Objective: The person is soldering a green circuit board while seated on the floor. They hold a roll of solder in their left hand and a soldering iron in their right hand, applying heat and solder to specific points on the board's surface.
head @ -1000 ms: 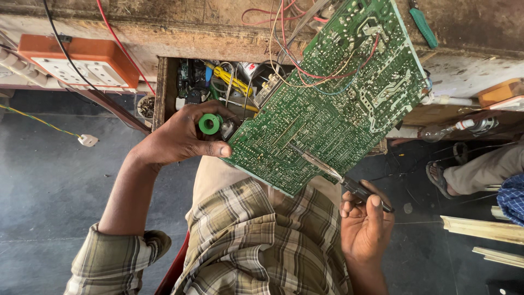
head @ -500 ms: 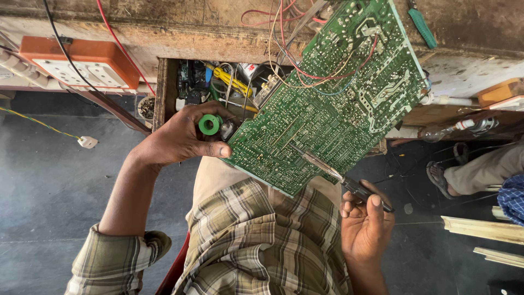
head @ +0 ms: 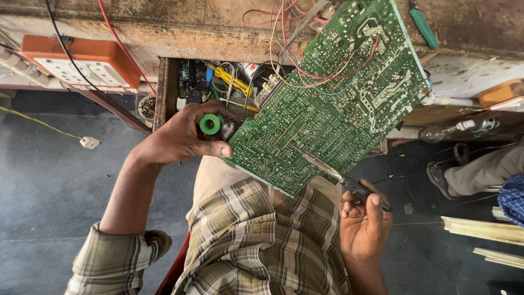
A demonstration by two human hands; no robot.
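Observation:
A large green circuit board leans tilted from my lap up to the workbench, solder side toward me, with red, yellow and white wires running off its top. My left hand grips the board's lower left corner and also holds a small green spool. My right hand holds a soldering iron by its dark handle; the metal tip rests on the board near its lower middle.
An open drawer under the bench holds tools and wires. An orange and white socket board sits at the upper left. A green-handled screwdriver lies on the bench. Another person's sandalled foot is at the right.
The iron's tip has shifted slightly along the board. Both hands otherwise keep their places.

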